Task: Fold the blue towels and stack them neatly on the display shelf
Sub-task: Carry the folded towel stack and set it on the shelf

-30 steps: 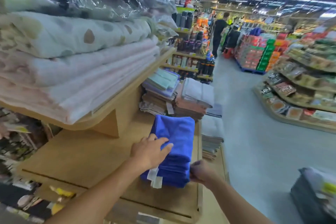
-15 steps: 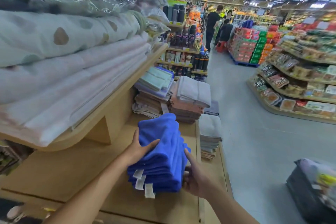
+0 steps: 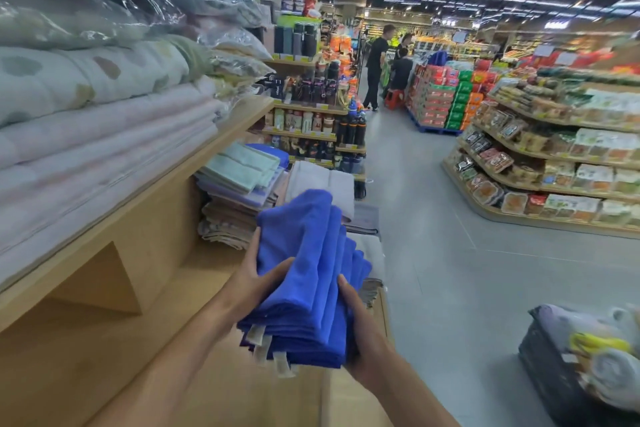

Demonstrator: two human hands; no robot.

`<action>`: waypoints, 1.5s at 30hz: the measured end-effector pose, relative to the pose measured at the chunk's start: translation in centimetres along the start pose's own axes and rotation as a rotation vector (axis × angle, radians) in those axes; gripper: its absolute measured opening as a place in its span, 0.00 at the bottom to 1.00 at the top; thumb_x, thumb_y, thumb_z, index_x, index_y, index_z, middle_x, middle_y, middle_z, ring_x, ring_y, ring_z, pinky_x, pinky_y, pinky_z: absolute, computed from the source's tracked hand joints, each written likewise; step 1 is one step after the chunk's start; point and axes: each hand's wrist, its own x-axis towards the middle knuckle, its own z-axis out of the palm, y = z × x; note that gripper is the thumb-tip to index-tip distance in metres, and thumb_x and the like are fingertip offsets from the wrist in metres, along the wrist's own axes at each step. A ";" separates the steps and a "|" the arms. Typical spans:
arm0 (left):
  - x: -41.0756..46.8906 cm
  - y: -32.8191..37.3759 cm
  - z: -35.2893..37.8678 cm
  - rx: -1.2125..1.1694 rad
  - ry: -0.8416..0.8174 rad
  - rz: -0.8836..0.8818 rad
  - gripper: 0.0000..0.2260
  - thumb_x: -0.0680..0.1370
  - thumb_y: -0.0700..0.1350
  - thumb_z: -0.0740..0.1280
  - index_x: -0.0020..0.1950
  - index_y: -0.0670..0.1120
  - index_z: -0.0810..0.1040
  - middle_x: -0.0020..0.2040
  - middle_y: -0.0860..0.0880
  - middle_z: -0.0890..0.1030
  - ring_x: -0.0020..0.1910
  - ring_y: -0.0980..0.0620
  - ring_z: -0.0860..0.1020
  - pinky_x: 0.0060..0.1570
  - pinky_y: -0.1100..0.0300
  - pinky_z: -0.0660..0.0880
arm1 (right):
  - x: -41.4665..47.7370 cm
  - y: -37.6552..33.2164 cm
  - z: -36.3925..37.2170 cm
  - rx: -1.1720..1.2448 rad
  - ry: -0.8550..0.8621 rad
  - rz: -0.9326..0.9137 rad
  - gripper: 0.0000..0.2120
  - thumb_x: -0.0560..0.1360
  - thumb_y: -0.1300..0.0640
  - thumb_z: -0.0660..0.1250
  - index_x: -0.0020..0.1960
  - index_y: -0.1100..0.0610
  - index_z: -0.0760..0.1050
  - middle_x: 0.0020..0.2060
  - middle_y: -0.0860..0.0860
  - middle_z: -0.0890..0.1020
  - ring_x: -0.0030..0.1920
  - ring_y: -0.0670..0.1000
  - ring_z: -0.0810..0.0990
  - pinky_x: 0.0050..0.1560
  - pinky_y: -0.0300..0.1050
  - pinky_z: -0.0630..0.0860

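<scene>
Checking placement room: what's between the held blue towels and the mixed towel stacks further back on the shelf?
Head view: only bare wooden shelf shows between the blue towels, held by left hand and right hand, and the towel stacks.

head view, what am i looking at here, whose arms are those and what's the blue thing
No machine here: the camera sits on a person's head, looking forward and down, so the arms are the wearer's own. The left hand and right hand clasp a stack of folded blue towels from either side, tilted, above the wooden shelf. White tags hang from the stack's near end. Farther along the shelf lie other folded towels, green, grey and brown. Rolled bedding fills the shelf above on the left. On the right is a shop aisle with food displays.
</scene>
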 end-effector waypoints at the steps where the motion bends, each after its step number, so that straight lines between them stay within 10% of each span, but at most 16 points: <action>1: 0.6 1.0 1.8 0.011 -0.013 0.030 0.40 0.64 0.74 0.74 0.68 0.83 0.53 0.62 0.79 0.71 0.62 0.75 0.72 0.60 0.71 0.72 | -0.7 -1.4 -1.5 -0.009 0.004 -0.037 0.29 0.79 0.40 0.69 0.75 0.53 0.73 0.71 0.56 0.77 0.72 0.57 0.75 0.75 0.57 0.67; 19: 6.8 7.5 46.1 0.055 -0.243 0.071 0.50 0.63 0.75 0.73 0.78 0.70 0.50 0.74 0.63 0.69 0.68 0.61 0.73 0.72 0.50 0.70 | -17.4 -19.5 -37.5 0.028 0.232 -0.123 0.23 0.82 0.38 0.64 0.73 0.47 0.74 0.74 0.53 0.74 0.74 0.55 0.73 0.67 0.49 0.76; 25: 12.0 6.7 50.8 0.020 -0.151 0.033 0.40 0.61 0.77 0.73 0.65 0.83 0.53 0.59 0.78 0.73 0.57 0.75 0.75 0.55 0.70 0.72 | -13.1 -23.0 -44.0 -0.018 0.196 -0.046 0.25 0.79 0.36 0.67 0.72 0.46 0.75 0.72 0.53 0.76 0.72 0.55 0.75 0.66 0.51 0.77; 31: 21.8 5.6 53.7 -0.007 -0.103 0.000 0.50 0.63 0.75 0.73 0.77 0.72 0.48 0.75 0.59 0.69 0.69 0.55 0.74 0.71 0.47 0.71 | -4.0 -28.7 -49.3 -0.064 0.138 -0.023 0.24 0.77 0.36 0.70 0.68 0.46 0.79 0.70 0.53 0.79 0.70 0.54 0.77 0.66 0.50 0.78; 36: 32.1 6.1 54.4 -0.006 0.003 -0.002 0.41 0.58 0.80 0.70 0.62 0.87 0.47 0.65 0.71 0.69 0.57 0.71 0.74 0.51 0.72 0.71 | 5.8 -34.5 -52.9 -0.071 0.078 0.013 0.23 0.77 0.36 0.70 0.67 0.46 0.80 0.70 0.53 0.79 0.70 0.55 0.77 0.63 0.49 0.79; 45: 48.9 4.8 54.7 0.041 0.152 0.003 0.54 0.61 0.78 0.71 0.78 0.70 0.45 0.74 0.62 0.67 0.63 0.66 0.74 0.58 0.69 0.72 | 24.1 -41.6 -59.2 -0.123 -0.061 0.091 0.25 0.79 0.36 0.67 0.71 0.48 0.77 0.72 0.55 0.77 0.72 0.57 0.75 0.65 0.51 0.78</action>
